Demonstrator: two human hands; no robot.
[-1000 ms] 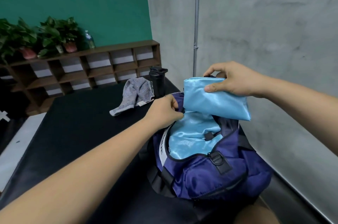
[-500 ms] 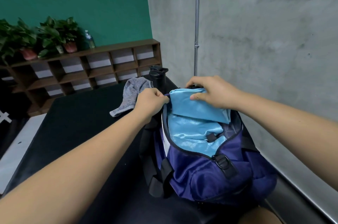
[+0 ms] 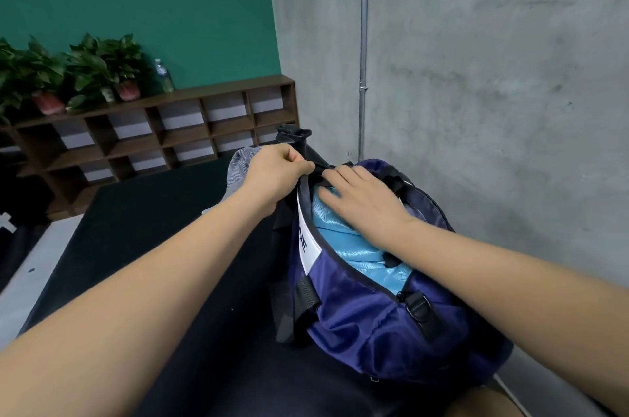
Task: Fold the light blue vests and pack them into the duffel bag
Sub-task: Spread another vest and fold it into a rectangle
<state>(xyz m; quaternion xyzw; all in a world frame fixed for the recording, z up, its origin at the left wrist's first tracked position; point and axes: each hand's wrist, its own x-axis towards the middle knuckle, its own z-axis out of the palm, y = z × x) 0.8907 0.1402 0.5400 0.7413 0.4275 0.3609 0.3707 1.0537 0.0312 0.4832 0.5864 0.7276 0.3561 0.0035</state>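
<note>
Duffel bag (image 3: pixel 374 321): navy, unzipped, on black bench (image 3: pixel 153 246). Light blue vests (image 3: pixel 357 248): packed inside the bag. Left hand (image 3: pixel 275 178): fingers (image 3: pixel 299 166) clamped on the bag's far rim. Right hand (image 3: pixel 364 205): fingers (image 3: pixel 343 178) straight, close together, pressing flat on the vests.

The bag (image 3: pixel 384 318) is dark blue with a white patch, the vests (image 3: pixel 354 246) light blue, the bench (image 3: pixel 143 232) black, the cloth (image 3: pixel 238 164) grey striped

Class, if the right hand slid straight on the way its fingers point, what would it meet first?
Probably the left hand, gripping the far rim of the duffel bag just ahead of the right hand; depth is unclear.
</note>
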